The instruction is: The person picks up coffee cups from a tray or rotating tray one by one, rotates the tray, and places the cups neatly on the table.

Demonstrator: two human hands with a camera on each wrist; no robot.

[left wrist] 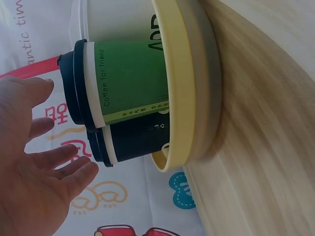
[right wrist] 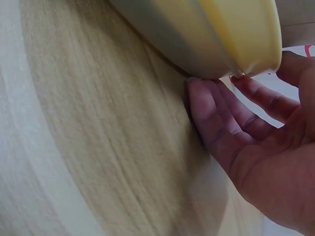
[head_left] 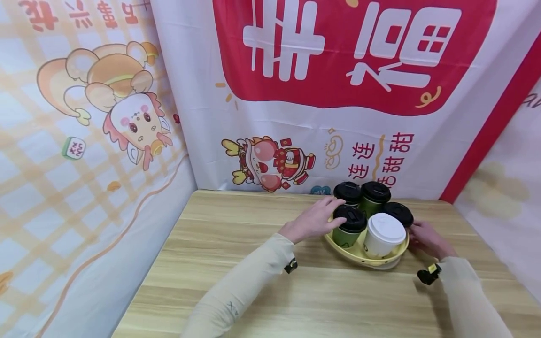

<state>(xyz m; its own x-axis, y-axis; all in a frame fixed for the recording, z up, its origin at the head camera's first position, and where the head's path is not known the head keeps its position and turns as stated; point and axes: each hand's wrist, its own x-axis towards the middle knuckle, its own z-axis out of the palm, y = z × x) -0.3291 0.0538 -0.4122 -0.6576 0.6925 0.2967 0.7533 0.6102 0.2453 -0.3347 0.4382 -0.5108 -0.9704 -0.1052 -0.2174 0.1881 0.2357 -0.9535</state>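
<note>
A round yellow tray (head_left: 361, 258) with a greyish base holds several lidded paper coffee cups. Nearest my left hand (head_left: 314, 219) is a green cup (head_left: 346, 237) with a black lid; in the left wrist view that hand (left wrist: 44, 152) has its fingers spread beside the lids, holding nothing. Beside the green cup stands a white cup (head_left: 380, 239) with a white lid. At the tray's right side, my right hand (head_left: 427, 237) grips the edge. In the right wrist view, its fingertips (right wrist: 202, 93) meet the underside, and the thumb is at the rim.
Behind the front cups stand more black-lidded cups (head_left: 375, 192), close to the printed cloth (head_left: 274, 112) hanging at the table's back. A second patterned cloth (head_left: 84, 141) hangs on the left. The wood-grain table (head_left: 329, 300) extends in front of the tray.
</note>
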